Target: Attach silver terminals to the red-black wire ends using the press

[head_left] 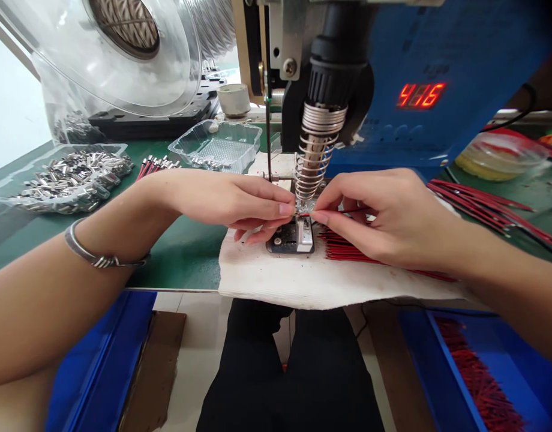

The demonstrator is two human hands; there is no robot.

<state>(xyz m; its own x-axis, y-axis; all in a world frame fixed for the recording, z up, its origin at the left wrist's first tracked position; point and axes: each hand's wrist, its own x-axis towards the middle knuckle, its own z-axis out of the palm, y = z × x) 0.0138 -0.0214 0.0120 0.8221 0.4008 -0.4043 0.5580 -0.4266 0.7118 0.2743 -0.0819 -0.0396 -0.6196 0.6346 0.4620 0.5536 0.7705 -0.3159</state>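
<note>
My left hand (240, 201) and my right hand (384, 216) meet fingertip to fingertip over a small metal fixture (296, 235) on a white cloth (303, 279). The right thumb and forefinger pinch a thin red wire (305, 214) and point its end leftward. The left fingers are pinched at that wire end on something too small to name. Directly above hangs a soldering head with a coiled metal spring (315, 156). A bundle of red wires (348, 249) lies on the cloth under my right hand.
A pile of small metal terminals (73, 177) lies at the left beside a clear plastic tray (217, 147). More red wires (487, 207) lie at the right. The blue machine shows a red display (420, 95). Blue bins (478, 372) sit below the table edge.
</note>
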